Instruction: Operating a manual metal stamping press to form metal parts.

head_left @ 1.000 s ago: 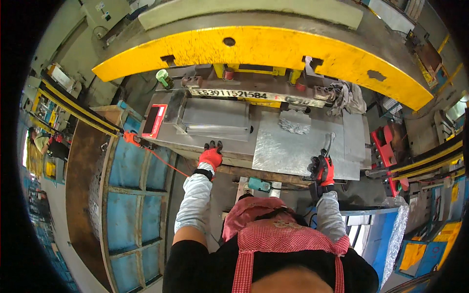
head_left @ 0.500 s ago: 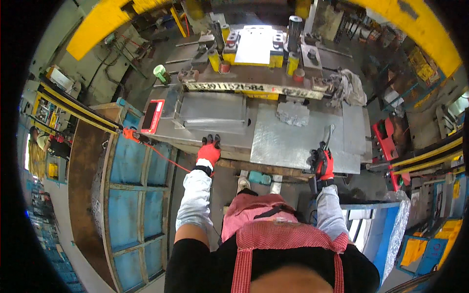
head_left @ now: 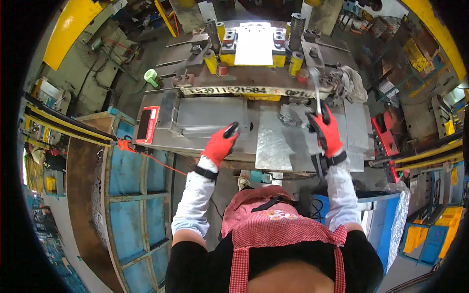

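Observation:
My right hand (head_left: 328, 131), in a red glove with black fingers, grips a long metal tool (head_left: 317, 93). The tool points away from me, its broad rounded end just in front of the die; its exact kind is unclear. Beneath that hand lies a flat sheet of metal (head_left: 273, 146), with a crumpled grey rag (head_left: 290, 115) on it to the left of my fingers. My left hand (head_left: 221, 144), gloved alike, hovers over the bench's front edge. Its fingers stretch to the right and hold nothing. Just beyond it is a shallow clear-walled tray (head_left: 212, 115).
A die (head_left: 227, 57) with guide posts stands at the back, bearing a bright white sheet (head_left: 254, 46). Left are a red-framed panel (head_left: 147, 124), a green cup (head_left: 152, 77) and a blue rack (head_left: 124, 168). A bundled grey cloth (head_left: 352, 85) lies right. Yellow-black rails flank the bench.
My right hand has lifted the tool forward, its end swinging from the metal sheet toward the die. My left hand has risen off the bench edge and turned rightward.

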A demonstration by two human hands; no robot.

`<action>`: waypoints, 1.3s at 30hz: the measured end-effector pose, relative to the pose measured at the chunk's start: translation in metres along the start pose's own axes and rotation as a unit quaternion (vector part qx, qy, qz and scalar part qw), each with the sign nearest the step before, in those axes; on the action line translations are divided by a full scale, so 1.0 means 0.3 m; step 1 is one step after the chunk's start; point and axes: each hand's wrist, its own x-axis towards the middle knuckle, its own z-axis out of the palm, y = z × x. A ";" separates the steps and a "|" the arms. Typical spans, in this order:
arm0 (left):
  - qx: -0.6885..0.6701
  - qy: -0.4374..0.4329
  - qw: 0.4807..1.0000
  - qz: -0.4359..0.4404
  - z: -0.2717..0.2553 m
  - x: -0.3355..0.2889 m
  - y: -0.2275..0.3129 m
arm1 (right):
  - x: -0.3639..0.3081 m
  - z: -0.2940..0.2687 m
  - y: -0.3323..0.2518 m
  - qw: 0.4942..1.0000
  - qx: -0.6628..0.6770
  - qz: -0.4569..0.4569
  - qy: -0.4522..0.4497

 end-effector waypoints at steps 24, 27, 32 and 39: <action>-0.642 -0.259 0.720 0.053 0.144 0.686 0.289 | 0.695 0.267 -0.084 0.873 -0.240 -0.339 -0.254; -0.633 -0.241 0.735 0.036 0.158 0.662 0.316 | 0.794 0.250 -0.047 0.933 -0.182 -0.120 -0.287; -0.621 -0.188 0.755 0.096 0.152 0.660 0.303 | 0.493 0.265 -0.123 0.982 0.063 -0.038 -0.173; -0.336 0.010 0.889 0.311 0.092 0.787 0.180 | -0.053 0.029 -0.031 0.991 0.040 0.118 -0.047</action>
